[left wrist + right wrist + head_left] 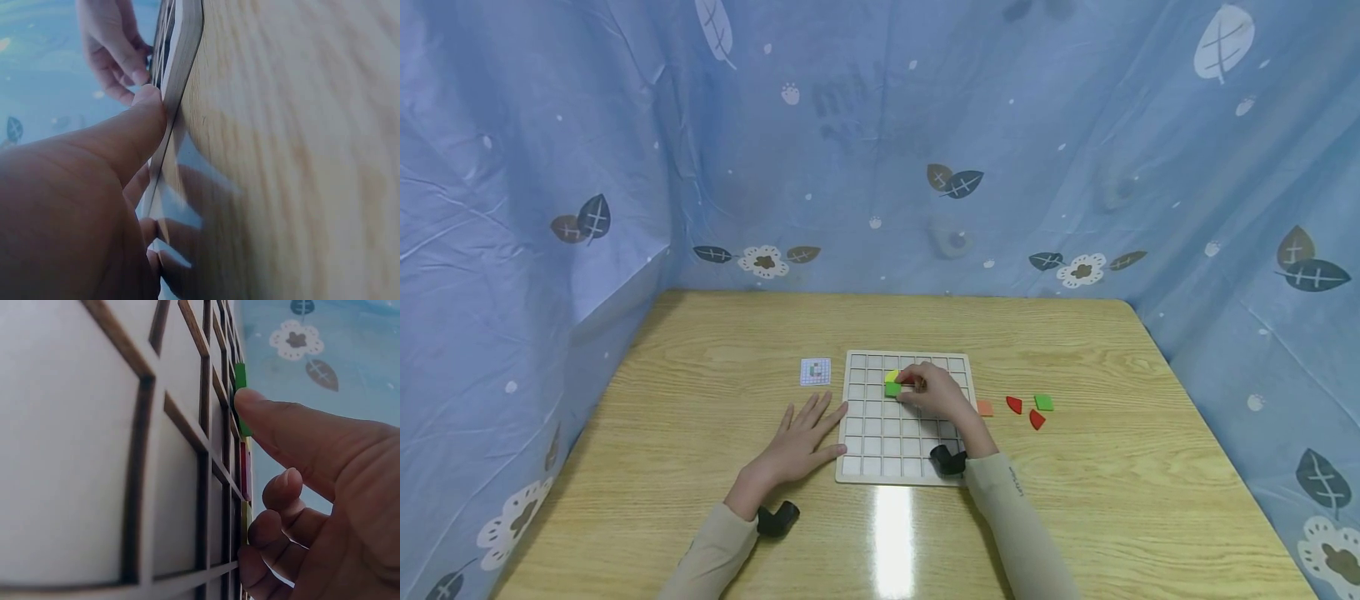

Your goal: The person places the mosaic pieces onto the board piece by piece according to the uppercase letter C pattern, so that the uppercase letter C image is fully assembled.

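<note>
1. Right hand (934, 392) pinches a green tile (891, 389) on the board (872, 446); placing step, I'd guess.
2. Left hand (800, 443) spread, touching the board's edge.
3. Next probably needs squaring-up, then letting go.

On the table (647, 467), a card (816, 372) lies left of the board (872, 446), several pieces (1044, 402) right.

1. Brightly lit in the head view; glaring white on the near table (1112, 500).
2. Dimmer, bluish and soft in both wrist views.
3. Darkly shadowed beside the left hand (72, 200).
</note>
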`<state>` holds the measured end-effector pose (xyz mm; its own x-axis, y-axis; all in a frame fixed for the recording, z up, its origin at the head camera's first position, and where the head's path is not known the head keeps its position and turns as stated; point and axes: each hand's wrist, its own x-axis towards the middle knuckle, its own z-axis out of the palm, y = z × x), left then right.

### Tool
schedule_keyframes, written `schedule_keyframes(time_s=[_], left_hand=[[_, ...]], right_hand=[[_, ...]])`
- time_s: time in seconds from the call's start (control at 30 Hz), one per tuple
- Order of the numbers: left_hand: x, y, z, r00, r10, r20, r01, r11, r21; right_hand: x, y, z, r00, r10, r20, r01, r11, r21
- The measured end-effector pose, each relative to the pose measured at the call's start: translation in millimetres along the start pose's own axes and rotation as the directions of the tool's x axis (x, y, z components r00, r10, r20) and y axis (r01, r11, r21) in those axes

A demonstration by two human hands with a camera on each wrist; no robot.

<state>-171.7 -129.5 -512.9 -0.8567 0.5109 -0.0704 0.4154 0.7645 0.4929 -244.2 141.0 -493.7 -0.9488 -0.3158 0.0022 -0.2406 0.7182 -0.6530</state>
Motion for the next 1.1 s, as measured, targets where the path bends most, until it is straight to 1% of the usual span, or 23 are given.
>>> schedule_keyframes(time_s=[0.5,0.83,1.1], left_hand=[[0.3,1.0,-0.5,1.0,-0.004,0.004,0.004,1.0,0.004],[0.1,2.5,-2.6,1.0,-0.004,0.007,0.004,1.0,0.005],[0.2,1.9,-1.8,1.0,-0.007,0.007,0.007,1.0,0.015]], right_hand=[[-1.4,-0.7,-0.5,1.0,-0.018,0.012,0.018,1.0,0.018],[-2.2,-2.8,-1.0,1.0,-0.001,0.017,0.001,1.0,0.011],[-3.3,-3.4,-1.8,1.0,-0.012,0.025,0.012,1.0,0.02]])
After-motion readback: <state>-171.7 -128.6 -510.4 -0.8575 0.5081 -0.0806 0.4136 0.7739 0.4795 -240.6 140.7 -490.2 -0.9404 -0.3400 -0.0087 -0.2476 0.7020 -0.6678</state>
